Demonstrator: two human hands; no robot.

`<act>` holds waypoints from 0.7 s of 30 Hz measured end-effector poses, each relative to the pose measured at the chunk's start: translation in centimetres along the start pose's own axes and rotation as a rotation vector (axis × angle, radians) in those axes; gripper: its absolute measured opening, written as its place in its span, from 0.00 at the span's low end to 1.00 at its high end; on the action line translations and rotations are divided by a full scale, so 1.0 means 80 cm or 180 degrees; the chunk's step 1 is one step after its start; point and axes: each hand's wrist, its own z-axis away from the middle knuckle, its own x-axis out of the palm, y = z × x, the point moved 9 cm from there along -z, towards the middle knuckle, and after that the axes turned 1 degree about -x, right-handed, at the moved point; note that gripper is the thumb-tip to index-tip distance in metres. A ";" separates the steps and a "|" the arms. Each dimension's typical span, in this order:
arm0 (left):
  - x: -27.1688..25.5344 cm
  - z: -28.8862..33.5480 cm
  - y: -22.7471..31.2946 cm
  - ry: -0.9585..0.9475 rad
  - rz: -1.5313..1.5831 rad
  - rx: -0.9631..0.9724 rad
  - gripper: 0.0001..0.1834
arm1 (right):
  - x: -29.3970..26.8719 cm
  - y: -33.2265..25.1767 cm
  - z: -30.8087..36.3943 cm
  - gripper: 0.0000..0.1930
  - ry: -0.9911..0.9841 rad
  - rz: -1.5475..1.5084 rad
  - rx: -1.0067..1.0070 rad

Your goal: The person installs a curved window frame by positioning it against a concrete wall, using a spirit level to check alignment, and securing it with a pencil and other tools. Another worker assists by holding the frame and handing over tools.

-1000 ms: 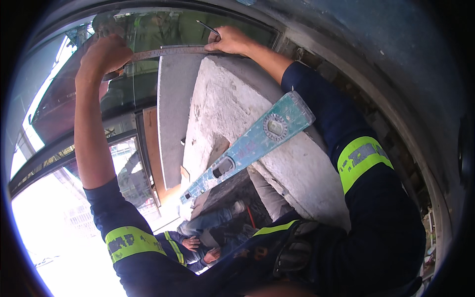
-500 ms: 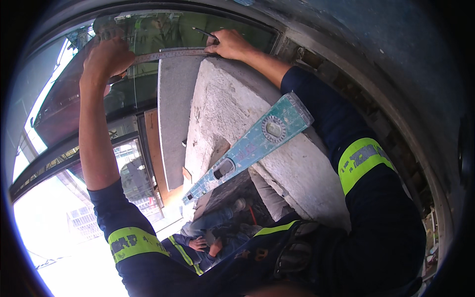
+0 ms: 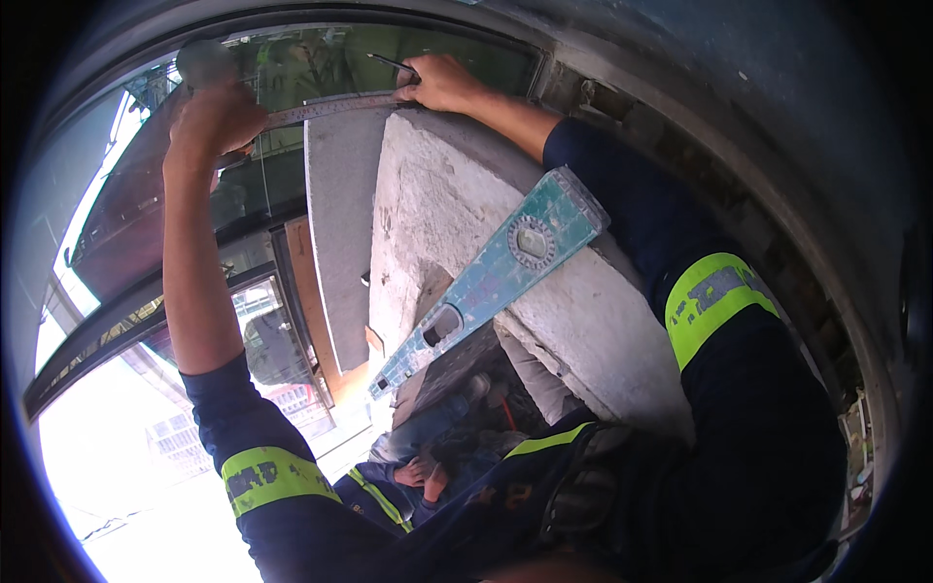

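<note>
A tape measure's blade (image 3: 335,108) stretches between my two hands, over the top edge of a grey board (image 3: 342,185) and up to the white block's corner. At its left end my left hand (image 3: 219,121) is closed round the tape measure, whose case is mostly hidden by the fingers. My right hand (image 3: 439,84) pinches the other end at the rough white block (image 3: 428,185), with a dark pencil (image 3: 391,62) sticking out leftward from the same fingers. A teal spirit level (image 3: 491,272) lies slantwise across the block, touched by neither hand.
Behind the tape is a dark glass pane (image 3: 408,44) in a frame. Below, a person's hands (image 3: 420,474) and reflective-striped sleeve show beyond the level. A brown wooden strip (image 3: 309,291) stands beside the grey board. Bright daylight fills the lower left.
My left hand has dropped slightly, and my right hand has shifted a little left with the pencil. The tape remains stretched between them. The person's hands below have drawn together.
</note>
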 end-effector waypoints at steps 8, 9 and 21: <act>0.016 -0.009 0.015 -0.0176 -0.0003 0.0004 0.18 | 0.002 0.002 -0.001 0.21 0.0005 0.0078 -0.0035; 0.017 -0.010 0.016 -0.0172 -0.0061 0.0044 0.18 | 0.002 0.002 -0.001 0.21 0.0004 0.0091 -0.0032; 0.027 -0.008 0.051 -0.0150 0.0121 -0.0020 0.20 | 0.002 0.005 -0.001 0.22 0.0064 0.0272 -0.0018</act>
